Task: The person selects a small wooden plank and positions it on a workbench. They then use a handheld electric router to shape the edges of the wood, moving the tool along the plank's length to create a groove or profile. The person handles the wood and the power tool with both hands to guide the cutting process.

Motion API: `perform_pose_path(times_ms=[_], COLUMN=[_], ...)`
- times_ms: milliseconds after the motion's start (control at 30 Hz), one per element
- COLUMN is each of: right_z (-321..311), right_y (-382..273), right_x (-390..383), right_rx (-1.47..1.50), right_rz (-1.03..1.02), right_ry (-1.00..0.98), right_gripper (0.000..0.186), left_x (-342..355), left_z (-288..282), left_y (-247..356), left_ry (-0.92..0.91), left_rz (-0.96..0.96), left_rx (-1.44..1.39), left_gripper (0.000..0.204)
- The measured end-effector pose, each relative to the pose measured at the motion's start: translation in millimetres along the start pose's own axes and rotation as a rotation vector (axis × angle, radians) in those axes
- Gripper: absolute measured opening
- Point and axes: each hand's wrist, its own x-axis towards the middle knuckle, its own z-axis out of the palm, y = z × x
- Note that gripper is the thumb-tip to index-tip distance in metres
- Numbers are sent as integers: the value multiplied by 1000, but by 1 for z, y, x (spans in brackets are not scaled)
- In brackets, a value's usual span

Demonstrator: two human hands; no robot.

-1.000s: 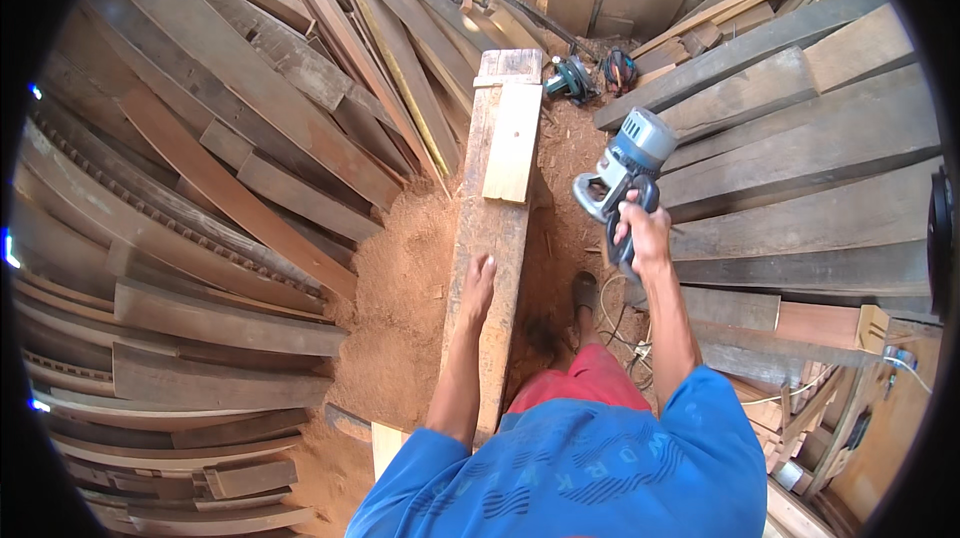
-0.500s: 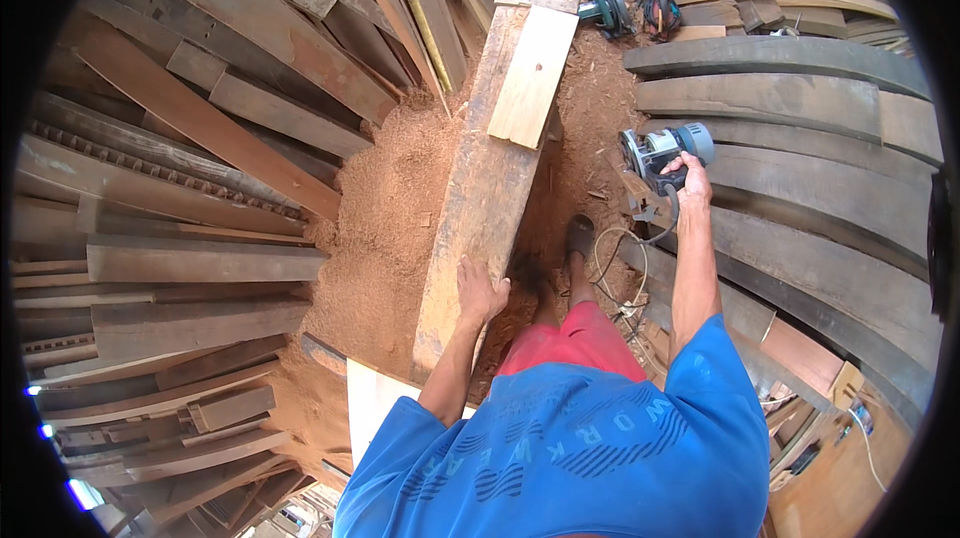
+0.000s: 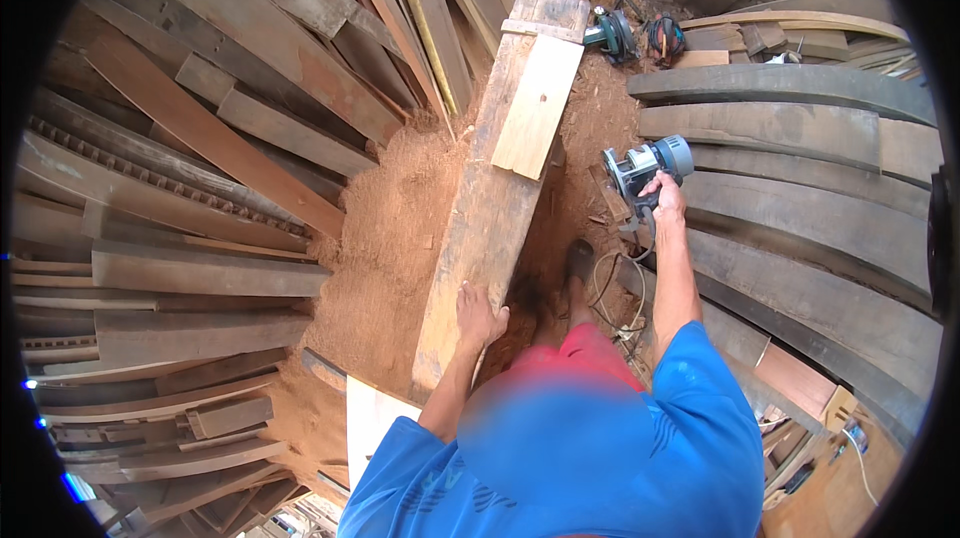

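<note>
My right hand is closed round the handle of a blue and silver corded power tool that looks like a router. It is held in the air to the right of the bench, its flat metal base turned left. My left hand lies with fingers out on the near part of a long, worn wooden bench. On the bench's far half rests a pale plank with a small dark spot. The plank's far end meets a thin strip nailed across the bench.
Sawdust covers the floor on both sides of the bench. Stacked boards line the left, and thick dark beams the right. Beyond the bench's far right corner lie a green power tool and another tool. The cord loops beside my foot.
My right hand has brought the router left, nearer to the bench. My left hand stays on the bench. The view has tilted slightly.
</note>
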Motion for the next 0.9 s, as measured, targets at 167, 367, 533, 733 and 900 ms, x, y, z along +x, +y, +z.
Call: perform_pose_path(times_ms=[167,367,533,733,900], right_z=[4,23,36,50,58], right_y=[4,12,19,13,8], right_x=[9,-16,-84,-147,-169], right_rx=[91,-7,-258,-312,-293], right_rz=[-38,-63,-228,-354,-452], right_ry=[-105,5,-18,-85,-138], right_gripper=[18,13,15,33,33], left_x=[2,30,135,279,300], left_z=[-9,-52,-94,-93,-80], left_y=[5,12,31,101,112], left_ry=[-52,-161,169,522,345], left_rz=[-38,-153,10,248,163], left_rx=[11,-52,-156,-96,-222], left_gripper=[76,60,57,63,57])
